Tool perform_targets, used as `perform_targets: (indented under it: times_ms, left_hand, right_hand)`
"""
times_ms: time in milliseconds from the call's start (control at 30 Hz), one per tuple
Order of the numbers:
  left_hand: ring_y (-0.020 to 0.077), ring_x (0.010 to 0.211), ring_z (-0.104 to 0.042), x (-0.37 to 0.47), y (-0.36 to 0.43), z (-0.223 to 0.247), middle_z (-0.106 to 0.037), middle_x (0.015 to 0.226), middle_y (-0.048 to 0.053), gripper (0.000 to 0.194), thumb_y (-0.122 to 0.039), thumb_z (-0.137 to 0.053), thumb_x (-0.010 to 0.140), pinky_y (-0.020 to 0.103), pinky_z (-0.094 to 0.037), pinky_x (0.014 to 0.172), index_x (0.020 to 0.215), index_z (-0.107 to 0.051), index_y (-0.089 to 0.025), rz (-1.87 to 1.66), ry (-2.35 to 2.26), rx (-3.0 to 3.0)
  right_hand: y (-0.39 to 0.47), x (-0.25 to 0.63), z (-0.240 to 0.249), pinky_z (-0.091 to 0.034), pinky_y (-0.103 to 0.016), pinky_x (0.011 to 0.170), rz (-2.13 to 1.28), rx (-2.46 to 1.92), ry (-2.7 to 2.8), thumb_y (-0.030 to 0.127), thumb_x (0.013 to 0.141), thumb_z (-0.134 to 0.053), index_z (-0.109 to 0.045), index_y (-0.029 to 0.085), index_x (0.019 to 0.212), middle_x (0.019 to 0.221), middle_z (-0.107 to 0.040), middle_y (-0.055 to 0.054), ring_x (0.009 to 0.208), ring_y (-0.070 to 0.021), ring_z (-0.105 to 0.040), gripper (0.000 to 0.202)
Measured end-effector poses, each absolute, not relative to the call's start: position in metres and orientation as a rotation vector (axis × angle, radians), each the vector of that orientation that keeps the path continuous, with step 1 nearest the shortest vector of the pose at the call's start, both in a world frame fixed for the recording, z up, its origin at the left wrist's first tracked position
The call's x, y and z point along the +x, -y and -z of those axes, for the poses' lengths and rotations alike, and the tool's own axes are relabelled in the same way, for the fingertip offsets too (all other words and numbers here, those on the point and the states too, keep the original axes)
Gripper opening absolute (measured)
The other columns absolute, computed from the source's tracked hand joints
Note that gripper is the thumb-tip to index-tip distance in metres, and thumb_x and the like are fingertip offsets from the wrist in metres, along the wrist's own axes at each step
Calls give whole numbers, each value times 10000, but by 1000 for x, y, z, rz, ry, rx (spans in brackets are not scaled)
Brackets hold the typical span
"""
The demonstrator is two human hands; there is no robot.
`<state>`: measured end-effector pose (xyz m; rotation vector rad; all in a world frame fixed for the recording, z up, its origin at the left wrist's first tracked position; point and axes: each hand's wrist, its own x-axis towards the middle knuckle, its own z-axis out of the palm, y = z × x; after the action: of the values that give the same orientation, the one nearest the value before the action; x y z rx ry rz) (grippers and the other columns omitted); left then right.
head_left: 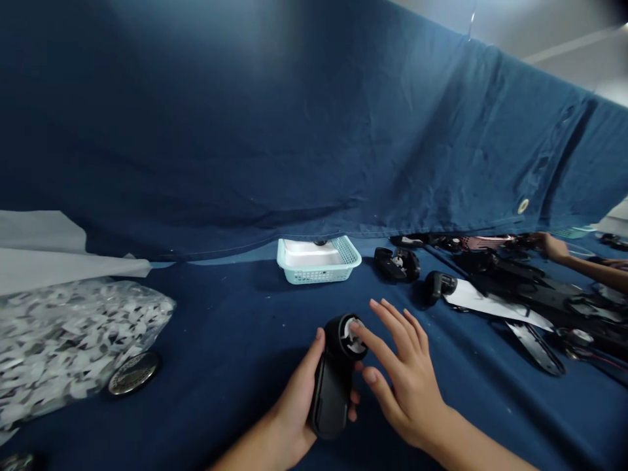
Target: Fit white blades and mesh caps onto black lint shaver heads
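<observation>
My left hand (297, 399) is wrapped around the body of a black handheld device (332, 392) with a round open head. Inside the head sits a pale, bladed insert (349, 337). My right hand (409, 376) has its fingers spread, and its index fingertip reaches to the insert, seemingly touching it. Nothing is gripped in this right hand. Beyond both hands stands a light-blue basket (320, 277) with a white liner and a small dark part in it. To its right lies another black housing (396, 263) with a pale part inside.
At left lies a clear bag (73, 340) of small grey and white pieces, with a shiny round disc (134, 373) beside it. Black parts (520, 284) crowd the right side, where another person's hand (554, 248) reaches in. A dark-blue cloth (304, 131) hangs across the back.
</observation>
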<state>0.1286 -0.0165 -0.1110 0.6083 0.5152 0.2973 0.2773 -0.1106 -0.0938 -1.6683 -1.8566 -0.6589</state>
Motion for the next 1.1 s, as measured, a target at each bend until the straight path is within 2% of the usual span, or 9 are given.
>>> perform_targets:
  times_ms: [200, 433, 633, 867, 1100]
  left_hand:
    - [153, 463, -599, 126, 17, 111, -653, 597, 107, 708, -719, -400, 853, 221, -469, 481, 868, -683, -70, -254, -534, 641]
    - [158, 488, -596, 128, 15, 107, -659, 644, 85, 667, -687, -409, 872, 251, -489, 475, 940, -677, -81, -318, -494, 553]
    - [151, 494, -591, 129, 13, 111, -659, 658, 83, 662, -683, -438, 865, 254, -490, 467, 938, -674, -68, -329, -499, 545]
    - [133, 495, -591, 129, 13, 110, -671, 787, 73, 597, -657, -478, 865, 253, -486, 441, 945, -656, -93, -350, -482, 510]
    - [129, 510, -595, 128, 13, 111, -683, 849, 88, 587, -648, -463, 877, 251, -482, 450, 981, -649, -101, -347, -463, 505]
  right_hand:
    - [110, 278, 91, -241, -601, 1051, 675, -1672, 1806, 306, 943, -378, -476, 239, 1343, 1523, -271, -113, 1386, -352, -264, 418]
    - [112, 285, 92, -284, -602, 1018, 617, -1566, 1787, 258, 940, -384, -584, 245, 1201, 1509, -283, -109, 1374, -351, -284, 329]
    - [112, 285, 94, -297, -586, 1026, 562, -1453, 1856, 230, 927, -418, -574, 215, 1234, 1510, -269, -126, 1373, -347, -284, 345]
    - [112, 284, 94, -298, -582, 1033, 545, -1403, 1911, 212, 905, -445, -578, 186, 1237, 1502, -269, -137, 1362, -357, -301, 358]
    - [112, 286, 94, -286, -583, 1037, 550, -1403, 1902, 200, 900, -452, -588, 198, 1221, 1505, -279, -125, 1356, -349, -310, 349]
